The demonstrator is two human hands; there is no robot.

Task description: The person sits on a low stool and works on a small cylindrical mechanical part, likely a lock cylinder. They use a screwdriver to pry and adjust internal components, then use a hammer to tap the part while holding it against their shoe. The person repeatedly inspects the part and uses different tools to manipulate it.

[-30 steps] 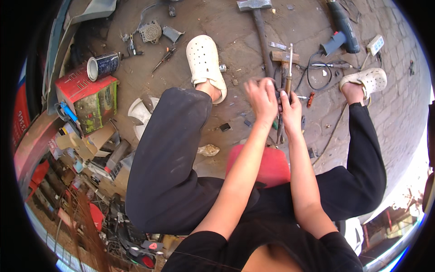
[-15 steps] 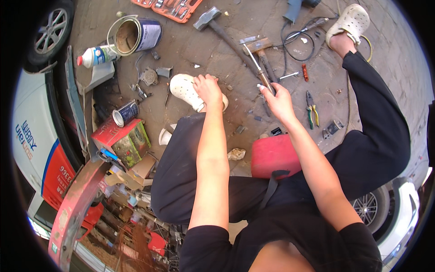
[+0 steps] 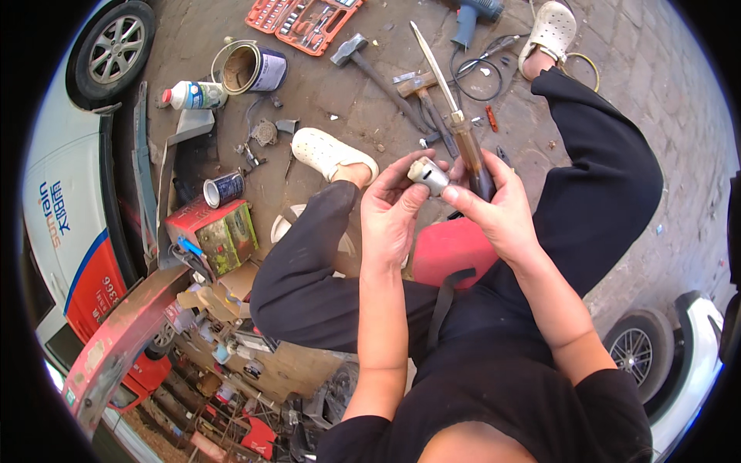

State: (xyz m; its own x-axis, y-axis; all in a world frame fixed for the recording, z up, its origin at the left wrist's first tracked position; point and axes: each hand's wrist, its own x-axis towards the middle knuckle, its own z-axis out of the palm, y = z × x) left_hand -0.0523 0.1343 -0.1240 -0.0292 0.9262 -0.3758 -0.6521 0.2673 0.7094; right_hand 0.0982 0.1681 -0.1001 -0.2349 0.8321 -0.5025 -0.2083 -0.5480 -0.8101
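Note:
A small silver metal cylinder with a pale end, like a little electric motor (image 3: 429, 177), is pinched in my left hand (image 3: 388, 220) in front of my body. My right hand (image 3: 505, 212) wraps round the brown handle of a long screwdriver (image 3: 472, 154), whose blade points up and away. The right thumb reaches across to the motor's right side. Beyond the hands lie a wooden-handled hammer (image 3: 421, 85) and a sledgehammer (image 3: 351, 49) on the paved ground. The screwdriver partly covers the pliers behind it.
An open orange socket set (image 3: 309, 27), a paint bucket (image 3: 245, 68) and a white bottle (image 3: 193, 95) stand at the far left. A blue power tool (image 3: 467, 23) lies far ahead. Closer are a red box (image 3: 204, 224), a red seat (image 3: 454, 251) and my pale clogs (image 3: 328, 154).
My left hand has left the clog and now holds the motor. My right hand has brought the screwdriver nearer, its blade turned more upright, and the hands have come together.

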